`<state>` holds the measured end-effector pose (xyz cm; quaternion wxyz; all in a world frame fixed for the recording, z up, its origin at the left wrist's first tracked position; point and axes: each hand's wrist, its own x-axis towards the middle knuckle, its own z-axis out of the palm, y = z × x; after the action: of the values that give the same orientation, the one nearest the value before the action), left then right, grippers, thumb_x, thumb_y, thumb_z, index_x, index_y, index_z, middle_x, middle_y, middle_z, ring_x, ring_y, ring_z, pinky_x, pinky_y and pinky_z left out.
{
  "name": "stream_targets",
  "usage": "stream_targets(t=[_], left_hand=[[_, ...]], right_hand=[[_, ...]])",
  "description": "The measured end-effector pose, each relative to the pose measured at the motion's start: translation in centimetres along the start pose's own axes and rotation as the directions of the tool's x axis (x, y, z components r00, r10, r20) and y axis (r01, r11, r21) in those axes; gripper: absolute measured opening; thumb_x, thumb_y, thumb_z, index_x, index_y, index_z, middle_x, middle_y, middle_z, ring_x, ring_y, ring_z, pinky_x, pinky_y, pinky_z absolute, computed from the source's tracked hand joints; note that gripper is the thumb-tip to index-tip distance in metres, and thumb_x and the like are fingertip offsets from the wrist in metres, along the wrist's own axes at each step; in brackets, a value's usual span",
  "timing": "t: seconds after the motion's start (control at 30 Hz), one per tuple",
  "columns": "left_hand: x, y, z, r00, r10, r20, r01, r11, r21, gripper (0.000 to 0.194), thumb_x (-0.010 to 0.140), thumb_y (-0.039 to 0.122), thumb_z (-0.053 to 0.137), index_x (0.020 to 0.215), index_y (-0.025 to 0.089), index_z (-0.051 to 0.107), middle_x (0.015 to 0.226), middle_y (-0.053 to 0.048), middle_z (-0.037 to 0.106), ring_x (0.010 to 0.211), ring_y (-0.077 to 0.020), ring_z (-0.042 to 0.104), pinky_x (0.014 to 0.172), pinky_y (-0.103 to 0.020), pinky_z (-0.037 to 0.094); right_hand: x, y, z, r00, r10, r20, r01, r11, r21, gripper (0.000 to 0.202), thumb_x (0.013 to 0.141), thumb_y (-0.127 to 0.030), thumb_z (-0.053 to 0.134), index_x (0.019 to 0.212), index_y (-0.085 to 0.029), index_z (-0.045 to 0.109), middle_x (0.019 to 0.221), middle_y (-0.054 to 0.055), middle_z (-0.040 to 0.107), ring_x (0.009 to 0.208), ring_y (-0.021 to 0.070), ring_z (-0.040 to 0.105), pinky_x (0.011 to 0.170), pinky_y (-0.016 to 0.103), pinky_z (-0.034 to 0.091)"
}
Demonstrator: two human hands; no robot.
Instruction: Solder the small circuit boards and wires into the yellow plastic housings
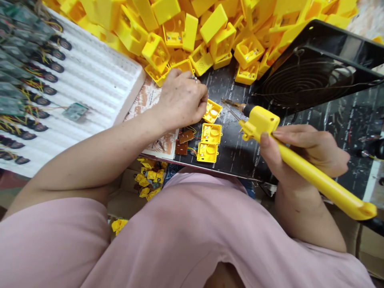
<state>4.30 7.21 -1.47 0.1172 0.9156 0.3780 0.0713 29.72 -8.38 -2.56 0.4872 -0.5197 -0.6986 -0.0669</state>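
Note:
My right hand is wrapped round the handle of a yellow soldering iron. Its metal tip points left, over the black bench top. Curled fingers of my left hand, which wears a ring, close at the left edge of a small open yellow case half, which sits slightly turned. The fingertips are partly hidden. Below it two more yellow case halves, an upper one and a lower one, lie open side up. Brown circuit boards with thin wires lie beside them.
Yellow cases form a large heap at the back. A black fan stands back right. On the left, a white ridged foam board carries green circuit boards wired to round black parts. More yellow pieces lie below the bench edge.

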Motion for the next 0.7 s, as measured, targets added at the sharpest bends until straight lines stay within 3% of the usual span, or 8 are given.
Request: stream_targets(t=[0.13,0.2,0.33,0.43,0.53,0.6,0.7], left_hand=[[0.3,0.4,-0.3,0.997,-0.05,0.064,0.049,0.999,0.014,0.049,0.102,0.037,0.05,0.13,0.028,0.09,0.103,-0.014,0.086,0.123,-0.0413,0.072,0.114,-0.065,0.048],[0.5,0.9,-0.6,0.991,-0.085,0.107,0.081,0.996,0.041,0.049,0.101,0.038,0.053,0.132,0.027,0.089,0.114,-0.015,0.086,0.127,-0.0434,0.07,0.115,-0.067,0.047],[0.4,1.5,-1.5,0.979,-0.134,0.154,0.127,0.99,0.057,0.053,0.105,0.041,0.047,0.136,0.022,0.086,0.127,-0.015,0.084,0.13,-0.0435,0.069,0.114,-0.067,0.049],[-0.4,1.7,-2.4,0.982,-0.161,0.103,0.158,0.987,0.033,0.06,0.111,0.043,0.04,0.153,0.015,0.073,0.153,-0.015,0.075,0.139,-0.0393,0.066,0.118,-0.062,0.052],[-0.8,2.6,-2.3,0.992,0.092,0.088,-0.09,0.996,-0.021,0.069,0.112,0.054,0.047,0.164,0.012,0.064,0.18,-0.019,0.052,0.162,-0.0403,0.053,0.135,-0.059,0.044],[-0.9,3.6,-1.3,0.943,0.259,0.211,-0.264,0.965,-0.005,0.073,0.108,0.063,0.059,0.165,0.018,0.066,0.19,-0.018,0.039,0.174,-0.0474,0.037,0.142,-0.067,0.032],[-1.9,4.8,-0.2,0.878,0.246,0.411,-0.31,0.946,0.097,0.077,0.106,0.066,0.066,0.17,0.024,0.062,0.193,-0.017,0.032,0.178,-0.0539,0.027,0.139,-0.076,0.029]], right_hand=[[-0.8,0.1,-0.4,1.0,-0.003,-0.017,0.004,0.998,0.063,0.019,0.095,-0.029,0.092,0.091,-0.028,0.073,0.076,-0.004,0.081,0.061,0.0193,0.08,0.052,0.026,0.063],[-1.2,0.0,-0.6,0.996,0.076,-0.039,-0.075,0.997,0.033,0.019,0.093,-0.031,0.095,0.1,-0.027,0.078,0.084,-0.001,0.085,0.068,0.0193,0.083,0.061,0.027,0.067],[-2.3,0.0,-1.1,0.982,0.17,-0.084,-0.167,0.985,0.033,0.038,0.094,-0.038,0.094,0.129,-0.029,0.082,0.109,0.002,0.088,0.074,0.0186,0.083,0.069,0.03,0.07],[-3.3,0.4,-1.9,0.982,0.163,-0.097,-0.163,0.987,0.008,0.041,0.093,-0.037,0.094,0.132,-0.03,0.083,0.104,0.001,0.087,0.069,0.0178,0.08,0.065,0.03,0.068],[-4.0,1.0,-2.8,0.976,0.184,-0.119,-0.188,0.982,-0.022,0.037,0.092,-0.035,0.094,0.127,-0.029,0.086,0.091,0.0,0.086,0.069,0.0193,0.08,0.062,0.03,0.065],[-4.2,1.1,-3.3,0.969,0.19,-0.156,-0.193,0.981,-0.007,0.037,0.091,-0.035,0.095,0.127,-0.03,0.087,0.092,0.001,0.086,0.069,0.0196,0.08,0.06,0.029,0.064],[-4.2,1.2,-3.4,0.97,0.171,-0.173,-0.173,0.985,0.003,0.04,0.088,-0.034,0.097,0.127,-0.031,0.088,0.091,0.001,0.086,0.066,0.0189,0.079,0.058,0.028,0.062]])
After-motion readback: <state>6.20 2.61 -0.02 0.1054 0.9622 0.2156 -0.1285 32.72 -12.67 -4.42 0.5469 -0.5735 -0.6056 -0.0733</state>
